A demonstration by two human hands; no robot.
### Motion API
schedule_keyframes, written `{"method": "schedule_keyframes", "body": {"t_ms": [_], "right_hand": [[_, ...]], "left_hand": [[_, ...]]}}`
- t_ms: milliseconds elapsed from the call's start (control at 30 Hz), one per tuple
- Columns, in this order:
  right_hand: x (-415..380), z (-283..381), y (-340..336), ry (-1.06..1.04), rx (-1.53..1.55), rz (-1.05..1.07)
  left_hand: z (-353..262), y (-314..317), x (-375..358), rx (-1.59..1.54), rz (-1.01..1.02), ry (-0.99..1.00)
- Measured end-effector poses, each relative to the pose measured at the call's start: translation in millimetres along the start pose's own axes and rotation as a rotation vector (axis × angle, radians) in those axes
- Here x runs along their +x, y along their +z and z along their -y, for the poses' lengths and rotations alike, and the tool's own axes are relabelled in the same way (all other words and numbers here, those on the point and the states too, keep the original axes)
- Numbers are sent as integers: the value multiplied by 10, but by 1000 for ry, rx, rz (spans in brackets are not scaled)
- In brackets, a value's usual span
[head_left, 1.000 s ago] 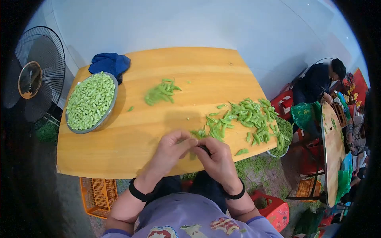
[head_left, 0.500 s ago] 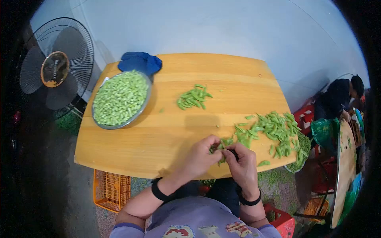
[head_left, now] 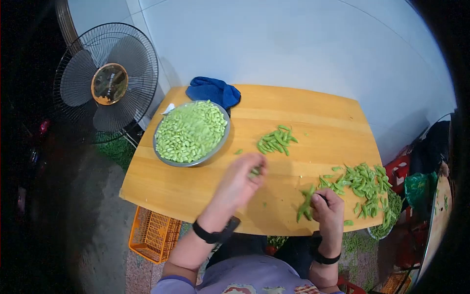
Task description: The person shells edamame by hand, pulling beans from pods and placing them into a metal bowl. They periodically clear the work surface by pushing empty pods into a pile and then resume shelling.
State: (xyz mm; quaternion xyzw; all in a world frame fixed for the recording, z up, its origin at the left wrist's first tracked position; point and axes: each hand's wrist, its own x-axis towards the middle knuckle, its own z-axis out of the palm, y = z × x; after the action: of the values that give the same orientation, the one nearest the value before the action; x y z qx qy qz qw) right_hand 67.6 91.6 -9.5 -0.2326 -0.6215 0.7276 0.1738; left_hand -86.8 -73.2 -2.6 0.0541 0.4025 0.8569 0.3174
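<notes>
My left hand is in the air over the middle of the table, its fingers curled around some green edamame beans, slightly blurred. Near the front right, my right hand grips several edamame pods between thumb and fingers; a small dark thing shows at the thumb. A metal bowl heaped with shelled green beans stands at the back left. Loose pods lie spread to the right of my right hand. A smaller pile of pods lies mid-table, beyond my left hand.
A blue cloth lies behind the bowl on the wooden table. A standing fan is at left, an orange crate below the front edge. Right of the table are a container of pods and another person's dark clothing.
My hands have come apart. The left has moved away from the right, toward the bowl, with beans in it; the right keeps the pods. My view has turned left and slightly up.
</notes>
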Motion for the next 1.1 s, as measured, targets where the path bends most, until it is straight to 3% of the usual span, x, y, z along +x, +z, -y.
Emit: {"method": "schedule_keyframes", "body": {"t_ms": [33, 100, 167, 267, 333, 367, 533, 800, 900, 1000, 1100], "right_hand": [[-18, 31, -28, -9, 12, -10], [0, -10, -117, -40, 25, -35], [-12, -63, -180, -76, 43, -71], [-29, -97, -231, -68, 79, -103], [-18, -113, -251, -71, 87, -100], [-18, -120, -251, -74, 90, -95], [12, -128, -204, -88, 60, -104], [15, -156, -330, -97, -5, -129], [43, -150, -466, -156, -361, -202], [65, -108, -528, -177, -459, -337], [47, -49, -577, -147, -306, -332]], "left_hand": [[-203, -111, 13, 53, -8, 141], [-627, -215, 50, 344, -317, 621], [-1083, -779, 197, 597, -479, 876], [-1482, -1460, 331, 684, -566, 917], [-1526, -1572, 396, 426, -535, 886], [-1465, -1622, 464, 453, -482, 896], [-1422, -1392, 526, 638, -436, 834], [-1416, -1338, 554, 414, -241, 834], [-1403, -1285, 522, 451, -219, 810], [-1386, -1163, 457, 465, -191, 797], [-1400, -1149, 432, 506, -131, 818]]}}
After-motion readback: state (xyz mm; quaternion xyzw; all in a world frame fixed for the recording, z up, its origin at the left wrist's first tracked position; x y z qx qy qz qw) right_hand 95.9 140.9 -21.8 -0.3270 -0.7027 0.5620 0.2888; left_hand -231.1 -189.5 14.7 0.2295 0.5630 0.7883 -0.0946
